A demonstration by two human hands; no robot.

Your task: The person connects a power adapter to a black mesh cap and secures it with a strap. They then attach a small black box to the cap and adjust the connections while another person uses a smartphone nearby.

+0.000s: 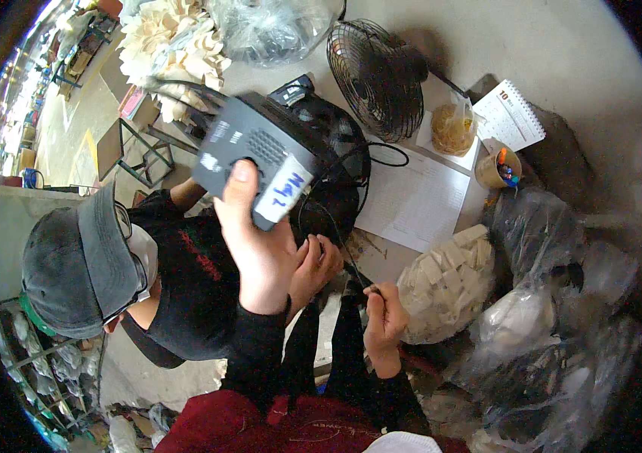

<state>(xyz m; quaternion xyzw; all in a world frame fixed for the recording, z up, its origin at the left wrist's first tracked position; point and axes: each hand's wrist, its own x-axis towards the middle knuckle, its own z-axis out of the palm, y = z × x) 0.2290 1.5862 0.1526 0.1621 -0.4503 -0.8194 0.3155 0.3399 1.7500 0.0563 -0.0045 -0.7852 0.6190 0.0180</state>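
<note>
My left hand (pixel 259 253) grips a dark grey box-shaped device (pixel 249 155) with a vent grille and a white label, its thumb pressed on the front face. Below the device, a black cable (pixel 342 243) runs down to my right hand (pixel 386 321), whose fingers are pinched on it. Close behind my left wrist is another hand (pixel 318 263) with curled fingers, apparently the co-worker's. That person (pixel 208 272), in a dark shirt, grey hat and white mask, is at my left. A black mesh-like item (pixel 332 124) is partly hidden behind the device.
Beyond stand a black fan (pixel 376 79), a desk calendar (pixel 507 117), a bag of brownish contents (pixel 453 130), a cup of pens (pixel 499 167) and paper sheets (pixel 415 200). Clear plastic bags (pixel 555 325) and a bundle of pale pieces (pixel 448 283) crowd the right side.
</note>
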